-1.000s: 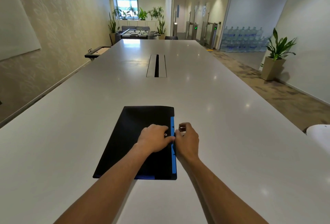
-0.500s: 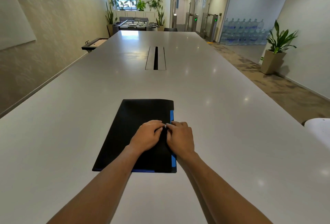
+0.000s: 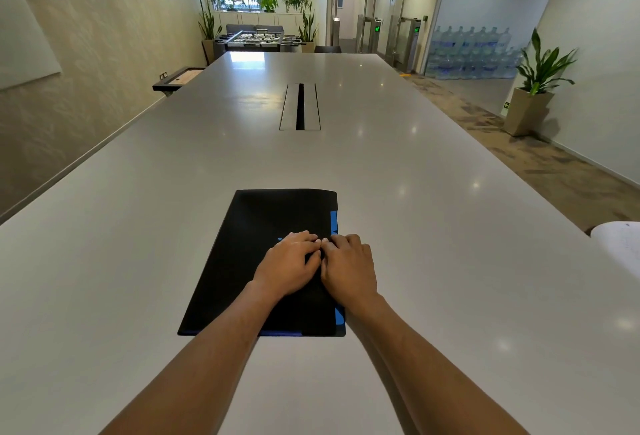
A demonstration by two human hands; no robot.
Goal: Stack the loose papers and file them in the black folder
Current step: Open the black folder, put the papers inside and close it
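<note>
The left hand point(image 3: 289, 261) and the right hand point(image 3: 348, 263) are laid side by side, palms down, with fingertips meeting. Both are pressed flat on the closed black folder point(image 3: 263, 226), neither curled around anything; whether something small is pinched between the fingertips cannot be told. The folder is spread under the hands on the white table point(image 3: 433, 226), and its blue edge strip point(image 3: 334, 223) is seen just beyond the right hand. No loose papers are seen outside the folder. Well beyond the fingertips, a cable slot point(image 3: 300, 107) is set into the table's middle. Far right of the hands, a potted plant point(image 3: 535, 84) is stood on the floor.
</note>
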